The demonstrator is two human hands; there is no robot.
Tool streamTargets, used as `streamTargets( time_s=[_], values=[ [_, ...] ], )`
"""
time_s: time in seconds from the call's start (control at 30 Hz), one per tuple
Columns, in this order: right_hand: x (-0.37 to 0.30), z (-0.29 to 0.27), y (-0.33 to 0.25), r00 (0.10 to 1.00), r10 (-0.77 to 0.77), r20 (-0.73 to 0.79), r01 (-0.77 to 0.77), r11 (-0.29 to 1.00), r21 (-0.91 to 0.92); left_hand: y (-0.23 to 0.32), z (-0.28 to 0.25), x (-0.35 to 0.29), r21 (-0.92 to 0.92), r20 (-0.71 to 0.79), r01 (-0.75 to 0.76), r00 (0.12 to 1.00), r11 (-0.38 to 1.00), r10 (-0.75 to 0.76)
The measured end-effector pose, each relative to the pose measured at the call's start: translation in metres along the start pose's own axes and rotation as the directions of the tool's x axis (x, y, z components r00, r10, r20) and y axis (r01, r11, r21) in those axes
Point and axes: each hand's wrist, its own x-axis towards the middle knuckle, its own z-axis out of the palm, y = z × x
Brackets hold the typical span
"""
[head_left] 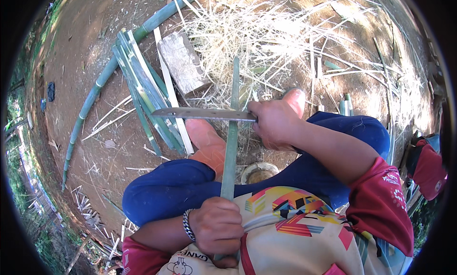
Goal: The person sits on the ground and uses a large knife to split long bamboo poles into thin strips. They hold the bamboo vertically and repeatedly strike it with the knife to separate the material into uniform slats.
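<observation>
A long green bamboo strip (pixel 229 165) points away from my body, its tapering far end over a heap of shavings. My left hand (pixel 216 226), with a chain bracelet at the wrist, is wrapped round its near end, close to my shirt. My right hand (pixel 277 122) grips a machete (pixel 204 114), whose handle is mostly hidden in the fingers. The blade points left and lies crosswise over the strip, about midway along it. From this angle I cannot tell how deep the edge sits against the bamboo.
Split bamboo pieces (pixel 145 91) lie in a bundle at left, beside a wooden block (pixel 182 63). A long bamboo pole (pixel 101 80) curves behind them. Pale shavings (pixel 238 32) spread ahead. Between my legs sits a round bowl-like object (pixel 259 172). My boots (pixel 202 137) flank the strip.
</observation>
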Motion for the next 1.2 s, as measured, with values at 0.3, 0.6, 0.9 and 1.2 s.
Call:
streamTargets(
  time_s=[0.3,0.6,0.9,1.2],
  values=[
    [0.000,-0.002,-0.007,0.997,-0.070,-0.017,0.070,0.998,0.008,0.000,0.001,-0.001,0.031,-0.078,-0.026,0.997,0.999,0.029],
    [0.005,0.002,0.003,0.998,0.053,-0.021,-0.053,0.998,0.031,0.001,0.000,0.000,0.037,-0.051,-0.039,0.998,0.999,0.041],
    [0.004,-0.002,-0.001,0.997,0.043,0.069,-0.045,0.999,0.028,0.000,-0.001,0.004,0.020,-0.047,-0.046,0.998,0.999,0.047],
    [0.001,0.003,-0.004,0.999,-0.045,0.011,0.044,0.998,0.039,0.000,0.001,0.000,0.003,-0.033,-0.055,0.998,0.998,0.055]
  ],
)
